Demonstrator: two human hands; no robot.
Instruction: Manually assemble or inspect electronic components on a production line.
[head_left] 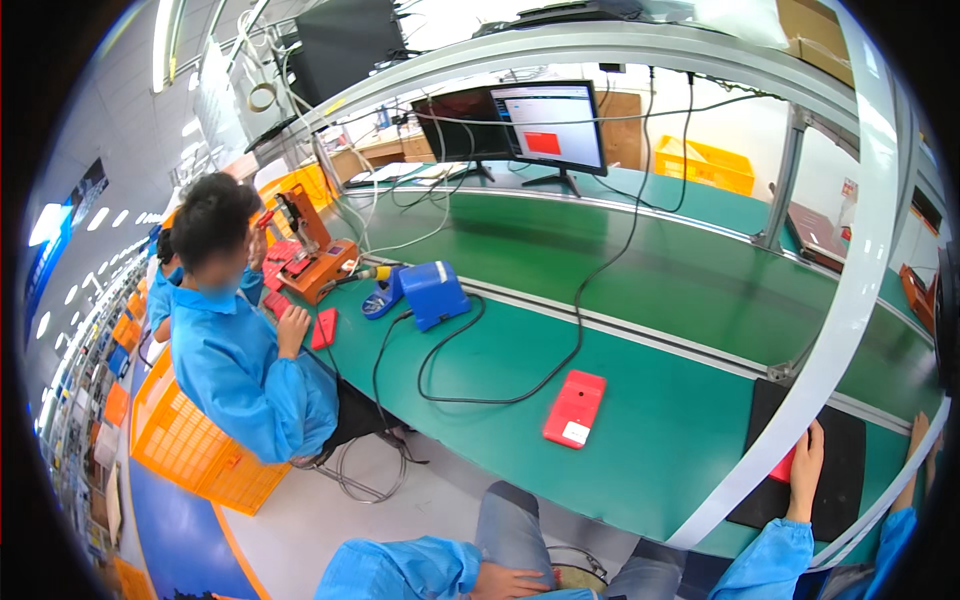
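My left hand (510, 580) rests low in the view on the jeans, with its fingers lying flat and nothing visible in it. On the right, my right hand (807, 472) curls around the edge of a red flat piece (783, 467). That piece lies on a black mat (848, 478), mostly covered by my hand and a white band (812, 375) crossing in front. A red flat rectangular case (575, 402) with a dark hole and a white label lies on the green table (480, 375), away from both hands.
A co-worker (245, 350) in blue sits at left near an orange bench fixture (318, 262). A blue soldering station (433, 293) trails a black cable across the table. Monitors (545, 125) stand behind the sunken green channel. Another hand (918, 445) shows at the right rim.
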